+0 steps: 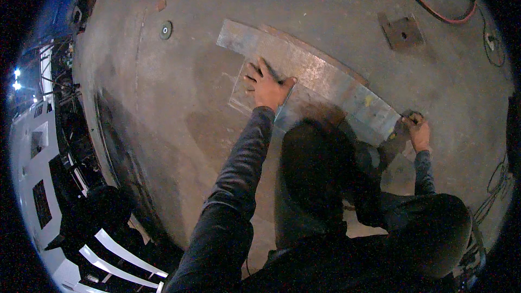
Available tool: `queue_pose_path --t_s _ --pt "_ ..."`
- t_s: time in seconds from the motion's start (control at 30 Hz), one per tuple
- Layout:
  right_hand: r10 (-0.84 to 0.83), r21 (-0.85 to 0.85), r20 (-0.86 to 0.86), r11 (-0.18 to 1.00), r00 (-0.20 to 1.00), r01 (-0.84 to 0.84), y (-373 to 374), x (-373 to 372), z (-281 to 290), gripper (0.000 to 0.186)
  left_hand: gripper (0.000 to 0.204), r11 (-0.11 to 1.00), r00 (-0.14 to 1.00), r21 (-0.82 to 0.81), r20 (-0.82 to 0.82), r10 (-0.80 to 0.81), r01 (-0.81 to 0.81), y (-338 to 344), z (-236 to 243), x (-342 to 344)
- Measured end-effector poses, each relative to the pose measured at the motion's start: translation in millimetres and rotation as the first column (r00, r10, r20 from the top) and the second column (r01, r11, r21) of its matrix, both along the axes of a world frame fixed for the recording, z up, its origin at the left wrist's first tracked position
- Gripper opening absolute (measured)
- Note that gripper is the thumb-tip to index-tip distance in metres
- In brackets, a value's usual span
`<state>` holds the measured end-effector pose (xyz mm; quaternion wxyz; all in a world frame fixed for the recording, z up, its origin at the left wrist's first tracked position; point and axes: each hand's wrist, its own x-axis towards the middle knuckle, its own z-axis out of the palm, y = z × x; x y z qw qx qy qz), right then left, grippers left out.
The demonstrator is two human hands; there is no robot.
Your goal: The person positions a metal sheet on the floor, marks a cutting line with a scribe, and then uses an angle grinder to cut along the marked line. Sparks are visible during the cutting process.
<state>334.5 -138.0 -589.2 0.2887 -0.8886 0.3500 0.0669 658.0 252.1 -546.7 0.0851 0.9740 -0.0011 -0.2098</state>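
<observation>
A long grey metal strip (317, 73) lies slantwise on the concrete floor, with a worn, blotched face. My left hand (268, 87) rests with fingers spread over a flat plate (237, 97) beside the strip's near edge, its thumb reaching toward the strip. At the strip's right end, my right hand (418, 127) has its fingertips pinched together by the corner. Whatever they hold, if anything, is too small and dark to make out. A narrow brownish piece (315, 51) shows along the strip's far edge.
A rusty bracket with a hole (404, 33) lies at the far right, below a red hose (434, 15). On the left are a round disc (165, 30) and a small brown scrap (161, 4). White metal framework (46, 173) stands along the left; cables (496, 179) trail at right.
</observation>
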Motion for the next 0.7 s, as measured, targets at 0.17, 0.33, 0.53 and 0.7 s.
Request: queue_pose_path --t_s 0.17,0.33,0.53,0.7 --pt "-0.040 0.112 -0.054 0.993 0.998 0.045 -1 4 5 0.037 0.123 1.000 1.000 0.015 -0.022 -0.002 0.002 -4 7 -1" --pt "-0.045 0.152 -0.085 0.987 0.995 0.058 2 9 14 0.034 0.123 1.000 0.999 0.013 -0.025 0.019 -0.019 -5 10 1" --pt "-0.055 0.153 -0.054 0.986 0.997 0.062 -1 3 11 0.033 0.124 1.000 0.999 0.007 -0.044 0.016 -0.016 -9 8 3" --pt "-0.070 0.222 -0.074 0.971 0.995 0.085 2 12 17 0.034 0.123 1.000 1.000 -0.002 -0.019 0.021 -0.021 -2 6 2"
